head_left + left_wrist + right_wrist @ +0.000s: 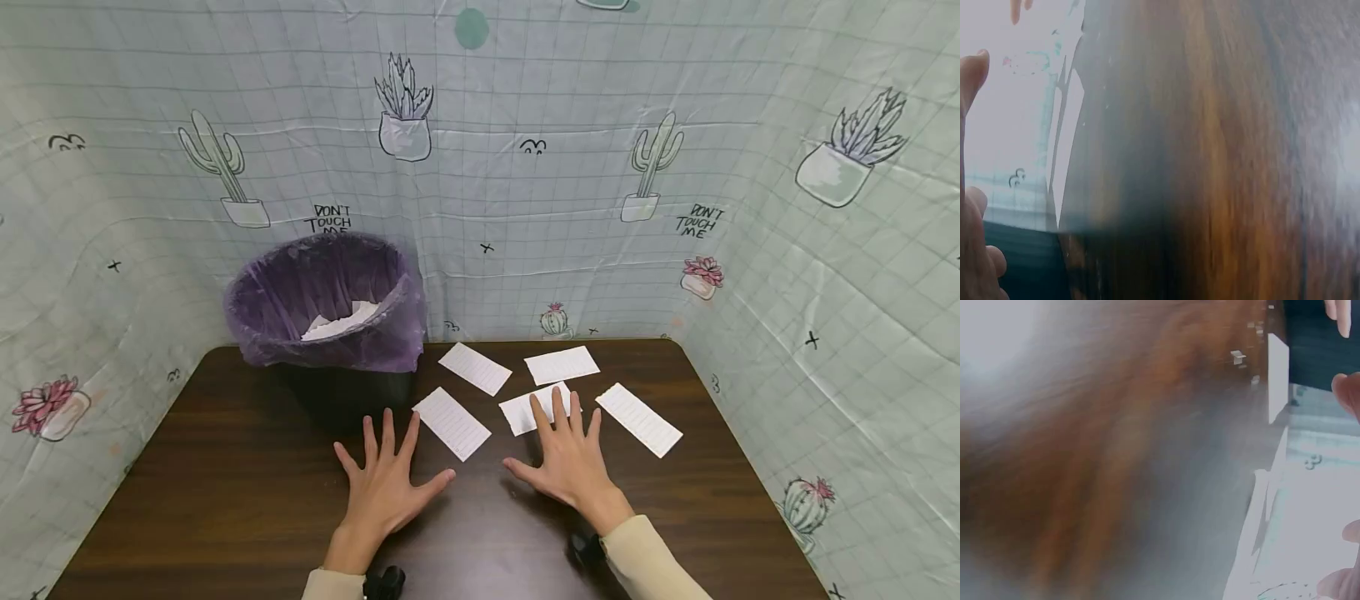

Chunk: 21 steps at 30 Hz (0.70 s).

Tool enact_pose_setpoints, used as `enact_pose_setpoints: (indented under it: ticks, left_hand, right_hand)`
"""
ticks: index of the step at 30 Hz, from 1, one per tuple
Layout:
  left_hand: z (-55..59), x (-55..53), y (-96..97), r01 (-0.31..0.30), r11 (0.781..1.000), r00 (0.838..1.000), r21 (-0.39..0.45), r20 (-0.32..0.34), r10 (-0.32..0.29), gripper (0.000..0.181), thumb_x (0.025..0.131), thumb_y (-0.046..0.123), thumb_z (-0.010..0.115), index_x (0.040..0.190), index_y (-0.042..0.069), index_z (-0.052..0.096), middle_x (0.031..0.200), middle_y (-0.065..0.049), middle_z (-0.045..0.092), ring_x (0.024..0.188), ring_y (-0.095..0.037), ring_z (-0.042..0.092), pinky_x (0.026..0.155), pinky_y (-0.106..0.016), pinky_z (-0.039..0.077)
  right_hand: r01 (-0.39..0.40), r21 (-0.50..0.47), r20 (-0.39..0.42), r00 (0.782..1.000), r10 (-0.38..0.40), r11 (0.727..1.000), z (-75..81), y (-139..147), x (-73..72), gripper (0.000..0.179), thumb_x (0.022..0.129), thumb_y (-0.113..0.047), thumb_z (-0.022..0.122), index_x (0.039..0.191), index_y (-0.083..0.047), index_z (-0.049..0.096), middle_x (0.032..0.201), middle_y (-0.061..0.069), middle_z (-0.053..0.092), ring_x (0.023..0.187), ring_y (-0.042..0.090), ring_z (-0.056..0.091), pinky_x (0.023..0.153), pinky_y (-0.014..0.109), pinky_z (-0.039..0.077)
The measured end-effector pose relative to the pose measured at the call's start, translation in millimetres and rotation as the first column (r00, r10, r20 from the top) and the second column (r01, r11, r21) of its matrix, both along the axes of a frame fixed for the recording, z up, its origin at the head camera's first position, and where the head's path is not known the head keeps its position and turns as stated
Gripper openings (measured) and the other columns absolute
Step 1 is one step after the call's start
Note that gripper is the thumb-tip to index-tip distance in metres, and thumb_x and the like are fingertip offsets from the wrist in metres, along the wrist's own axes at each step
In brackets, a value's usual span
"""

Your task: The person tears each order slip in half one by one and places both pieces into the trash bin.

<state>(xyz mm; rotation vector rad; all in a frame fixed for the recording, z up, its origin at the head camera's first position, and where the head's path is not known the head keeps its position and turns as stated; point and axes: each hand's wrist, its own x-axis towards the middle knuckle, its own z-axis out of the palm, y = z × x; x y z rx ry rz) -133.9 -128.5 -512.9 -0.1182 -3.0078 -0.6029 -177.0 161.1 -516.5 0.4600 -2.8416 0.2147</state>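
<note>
Five white paper slips [475, 368] lie on the far part of the table [225, 467], right of the bin, with rows of small faint marks on them. The right hand [573, 462] has its fingers spread wide over the middle slip [519, 416]; it grips nothing, and I cannot tell if it touches the paper. The left hand [384, 492] has its fingers spread wide too and holds nothing, with a fingertip close to the near left slip [452, 423]. The table is dark brown with wood stripes and a soft shine. Small white bits [1237, 357] lie on it in the right wrist view. The round black bin [345, 396] stands at the far left. A thin, crinkly purple bag [397, 342] lines it and folds over its rim, and white paper [341, 323] is inside. Behind and on both sides hangs wrinkly pale cloth [480, 192] with squares, potted plants and the words "DON'T TOUCH ME".
</note>
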Motion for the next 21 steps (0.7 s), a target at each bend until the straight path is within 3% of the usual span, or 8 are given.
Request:
enact_pose_setpoints:
  ticks: [8,15,21]
  left_hand:
    - [3.1,4.6,-11.4,0.024,0.998,1.000,0.053,0.009,-0.024,0.103,0.088,0.072,0.063,0.167,0.026,0.016,0.172,-0.022,0.006,0.156,-0.051,-0.002,0.110,-0.084,0.002]
    - [4.9,12.2,-19.4,0.027,0.997,0.999,0.077,-0.021,-0.025,0.103,0.087,0.070,0.066,0.166,0.025,0.017,0.171,-0.022,0.009,0.156,-0.052,0.001,0.111,-0.084,0.008]
    - [3.7,15.0,-18.9,0.041,0.995,0.999,0.094,-0.021,-0.039,0.101,0.088,0.068,0.065,0.166,0.025,0.018,0.171,-0.023,0.011,0.156,-0.053,0.003,0.110,-0.084,0.010]
  right_hand:
    - [0.025,-0.161,0.094,0.996,-0.010,0.987,17.6,-19,-18.4,0.105,0.082,-0.073,0.065,0.162,-0.014,0.031,0.163,0.027,0.033,0.147,0.053,0.033,0.112,0.074,0.028]
    - [0.016,-0.360,0.219,0.973,0.068,0.933,20.1,-45,-29.4,0.104,0.083,-0.065,0.071,0.161,-0.009,0.031,0.160,0.026,0.037,0.143,0.050,0.040,0.108,0.067,0.040]
    - [0.029,-0.452,0.273,0.956,0.108,0.892,14.6,-64,-32.6,0.099,0.084,-0.053,0.076,0.159,-0.005,0.033,0.154,0.028,0.043,0.140,0.049,0.044,0.110,0.060,0.042]
